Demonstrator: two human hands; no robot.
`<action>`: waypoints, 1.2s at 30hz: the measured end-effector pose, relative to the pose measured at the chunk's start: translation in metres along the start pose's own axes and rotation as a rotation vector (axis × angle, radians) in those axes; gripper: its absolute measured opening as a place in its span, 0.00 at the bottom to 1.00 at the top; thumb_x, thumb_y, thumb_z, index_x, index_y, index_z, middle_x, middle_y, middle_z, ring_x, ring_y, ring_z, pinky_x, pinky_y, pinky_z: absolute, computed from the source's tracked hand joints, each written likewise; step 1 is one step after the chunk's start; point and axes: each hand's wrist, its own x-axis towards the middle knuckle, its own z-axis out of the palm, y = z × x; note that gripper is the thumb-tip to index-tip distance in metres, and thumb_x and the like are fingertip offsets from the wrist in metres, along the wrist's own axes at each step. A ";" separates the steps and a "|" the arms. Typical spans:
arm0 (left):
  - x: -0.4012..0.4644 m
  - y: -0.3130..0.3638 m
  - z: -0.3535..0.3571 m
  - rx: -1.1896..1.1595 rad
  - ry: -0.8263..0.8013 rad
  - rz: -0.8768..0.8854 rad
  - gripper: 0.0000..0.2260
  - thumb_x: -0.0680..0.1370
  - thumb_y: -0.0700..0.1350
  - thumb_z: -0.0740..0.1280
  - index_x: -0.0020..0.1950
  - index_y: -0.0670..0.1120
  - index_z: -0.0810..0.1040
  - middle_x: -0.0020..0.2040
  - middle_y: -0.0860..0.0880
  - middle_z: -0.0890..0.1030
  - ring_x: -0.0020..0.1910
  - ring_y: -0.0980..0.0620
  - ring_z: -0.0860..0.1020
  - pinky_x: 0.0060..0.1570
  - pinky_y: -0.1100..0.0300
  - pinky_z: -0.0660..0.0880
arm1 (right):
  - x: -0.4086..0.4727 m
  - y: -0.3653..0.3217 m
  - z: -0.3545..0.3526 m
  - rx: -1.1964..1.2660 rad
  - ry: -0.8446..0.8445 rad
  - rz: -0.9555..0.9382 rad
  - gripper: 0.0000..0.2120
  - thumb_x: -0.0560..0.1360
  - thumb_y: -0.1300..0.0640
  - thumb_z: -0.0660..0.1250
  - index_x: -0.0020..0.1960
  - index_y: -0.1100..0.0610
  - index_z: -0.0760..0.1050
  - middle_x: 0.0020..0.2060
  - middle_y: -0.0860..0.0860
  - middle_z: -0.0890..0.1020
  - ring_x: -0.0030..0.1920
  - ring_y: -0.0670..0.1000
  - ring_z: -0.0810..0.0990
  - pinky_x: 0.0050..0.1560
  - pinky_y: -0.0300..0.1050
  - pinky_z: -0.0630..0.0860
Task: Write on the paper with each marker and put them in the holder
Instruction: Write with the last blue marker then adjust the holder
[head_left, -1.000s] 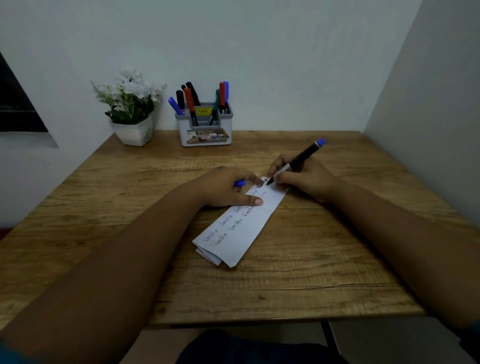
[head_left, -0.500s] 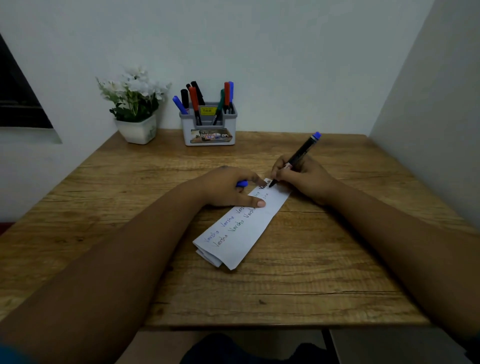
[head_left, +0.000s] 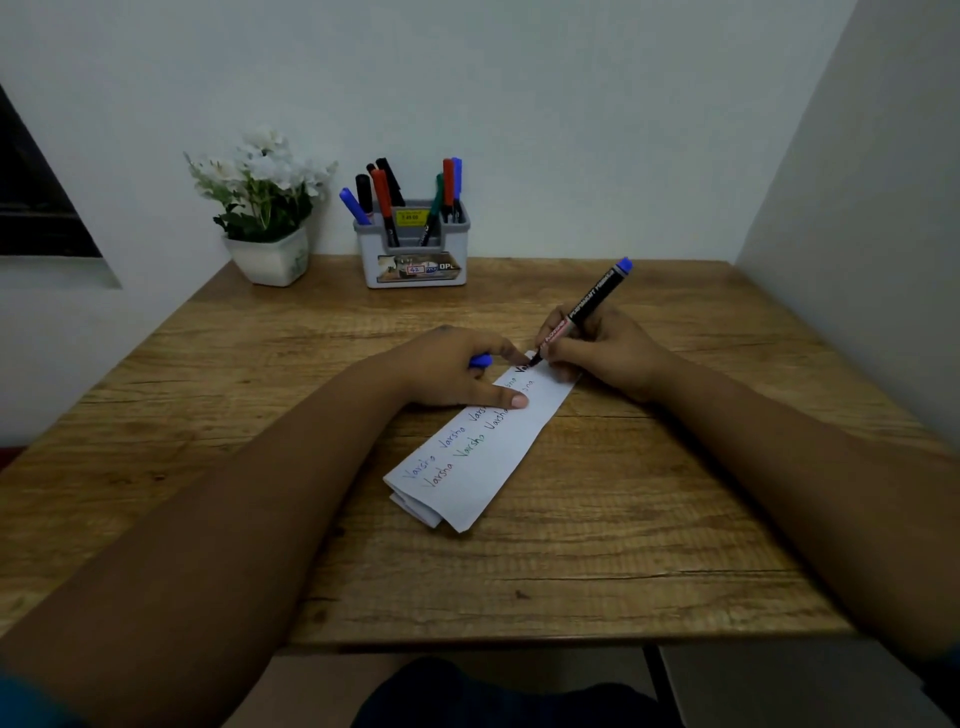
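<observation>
The left hand is pinning the folded paper flat while clasping a blue cap; the right hand is gripping the black marker, writing.

A wooden bench with visible grain sits in a corner of plain white walls. A potted white-flowered plant stands at its far left (beside a dark window opening). Lighting is dim.

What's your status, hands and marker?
Right hand gripping marker, tip on paper, writing at far end. Left hand pinning paper, blue cap in its fingers. Holder at back, path clear.
</observation>
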 end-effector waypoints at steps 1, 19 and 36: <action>0.000 0.000 0.000 0.001 -0.002 0.000 0.24 0.70 0.65 0.69 0.65 0.63 0.72 0.34 0.60 0.68 0.35 0.62 0.68 0.36 0.63 0.63 | 0.000 0.000 0.001 -0.010 0.010 0.001 0.03 0.75 0.63 0.68 0.43 0.58 0.79 0.39 0.56 0.83 0.36 0.47 0.81 0.39 0.41 0.78; 0.001 -0.001 0.000 0.003 -0.009 0.003 0.26 0.71 0.65 0.69 0.67 0.61 0.72 0.35 0.61 0.67 0.35 0.61 0.68 0.35 0.63 0.62 | -0.003 -0.001 0.001 -0.065 -0.020 -0.081 0.04 0.73 0.66 0.70 0.43 0.59 0.81 0.40 0.50 0.84 0.43 0.44 0.82 0.42 0.32 0.76; 0.000 0.001 0.000 0.011 -0.017 -0.001 0.26 0.71 0.65 0.69 0.67 0.61 0.72 0.35 0.61 0.67 0.35 0.61 0.68 0.35 0.63 0.62 | -0.001 0.000 -0.001 -0.158 -0.056 -0.079 0.06 0.72 0.64 0.70 0.42 0.54 0.81 0.40 0.48 0.85 0.45 0.44 0.82 0.46 0.36 0.78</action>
